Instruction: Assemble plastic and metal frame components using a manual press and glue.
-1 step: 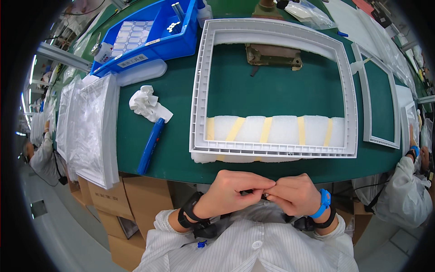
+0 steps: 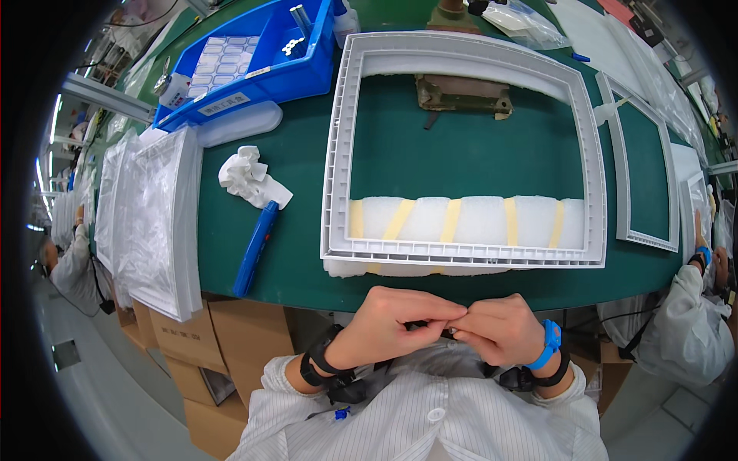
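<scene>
Recorder: Largest first. The surface?
Inspector: One green work table [image 2: 300,253]. On it, at centre, one large light-grey rectangular plastic frame [image 2: 461,251] with ribbed edges; its near bar lies over one padded white foam roll [image 2: 478,223]. Five yellow tape strips [image 2: 451,219] are counted across the roll inside the frame's opening.
Recorder: To the sides?
Inspector: Left, one bundle of white pieces in clear plastic film [image 2: 161,223]; the pieces cannot be counted. Far left, one open blue plastic bin [image 2: 296,83]. Right, one smaller grey rectangular frame [image 2: 616,169], lying just beside the large one.
Recorder: Hands?
Inspector: Two, at the near edge, short of the large frame. The left hand [image 2: 396,321] and the right hand [image 2: 506,326] are both drawn narrow in a pinch, fingertips meeting.
Recorder: Smaller items?
Inspector: One blue capped marker pen [image 2: 256,247], left of the frame, its far end against one crumpled white wipe [image 2: 247,175].
Recorder: The smallest?
Inspector: One small piece [image 2: 452,331] between the fingertips, mostly covered; its kind cannot be told.
</scene>
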Motion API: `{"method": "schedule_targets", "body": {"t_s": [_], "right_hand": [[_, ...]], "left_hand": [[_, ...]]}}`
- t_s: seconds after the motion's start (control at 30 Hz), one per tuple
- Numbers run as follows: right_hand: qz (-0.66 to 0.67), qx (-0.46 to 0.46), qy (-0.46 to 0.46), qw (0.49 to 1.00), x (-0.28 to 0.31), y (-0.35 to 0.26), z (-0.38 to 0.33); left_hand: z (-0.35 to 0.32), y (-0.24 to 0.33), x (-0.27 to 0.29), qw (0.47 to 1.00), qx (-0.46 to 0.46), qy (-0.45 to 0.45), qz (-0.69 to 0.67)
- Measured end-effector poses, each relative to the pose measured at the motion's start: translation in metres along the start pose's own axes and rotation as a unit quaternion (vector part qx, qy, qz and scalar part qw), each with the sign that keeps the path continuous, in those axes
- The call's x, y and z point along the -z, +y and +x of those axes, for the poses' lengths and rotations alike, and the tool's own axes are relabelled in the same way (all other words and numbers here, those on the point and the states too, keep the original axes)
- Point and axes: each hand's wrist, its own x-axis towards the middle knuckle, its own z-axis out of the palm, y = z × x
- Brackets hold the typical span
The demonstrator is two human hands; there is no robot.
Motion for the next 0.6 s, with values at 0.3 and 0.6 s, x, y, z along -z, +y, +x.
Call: {"method": "schedule_targets", "body": {"t_s": [0.3,0.6], "right_hand": [[0.094,-0.014,0.017,0.995,0.002,0.008,-0.002],[0.202,0.046,0.011,0.978,0.012,0.013,-0.012]], "left_hand": [[0.011,0.005,0.012,0.997,0.033,-0.062,-0.043],[0.019,0.049,0.012,0.991,0.052,-0.103,0.071]]}}
